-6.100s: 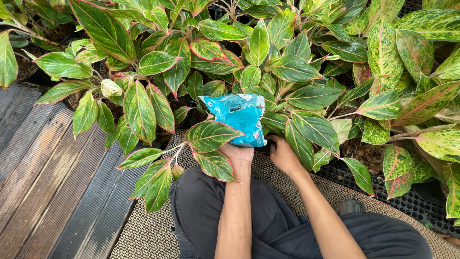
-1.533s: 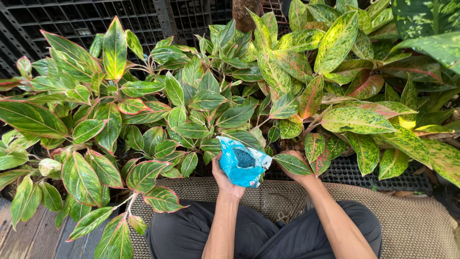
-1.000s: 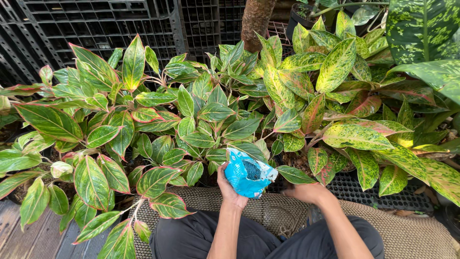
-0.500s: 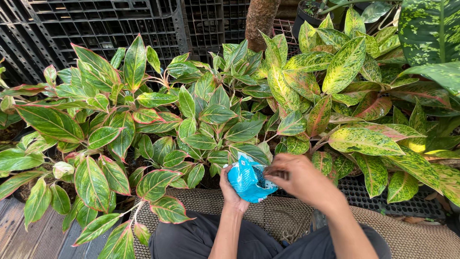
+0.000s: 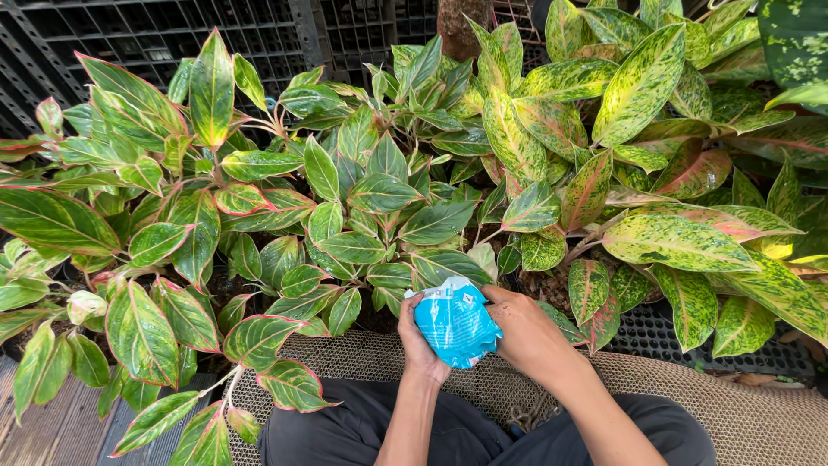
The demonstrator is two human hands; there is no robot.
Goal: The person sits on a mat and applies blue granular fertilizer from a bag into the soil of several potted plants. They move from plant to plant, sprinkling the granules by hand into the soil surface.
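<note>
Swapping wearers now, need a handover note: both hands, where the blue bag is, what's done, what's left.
Left hand: grip under and behind the blue plastic bag, held above the lap.
Right hand: on the bag's right side, fingers at its top edge.
Bag: crumpled, in front of the potted plants with green leaves edged in pink; woven mat below.
Done: bag held in both hands.
Left: contents not visible; nothing from the bag seen on the plants.
</note>
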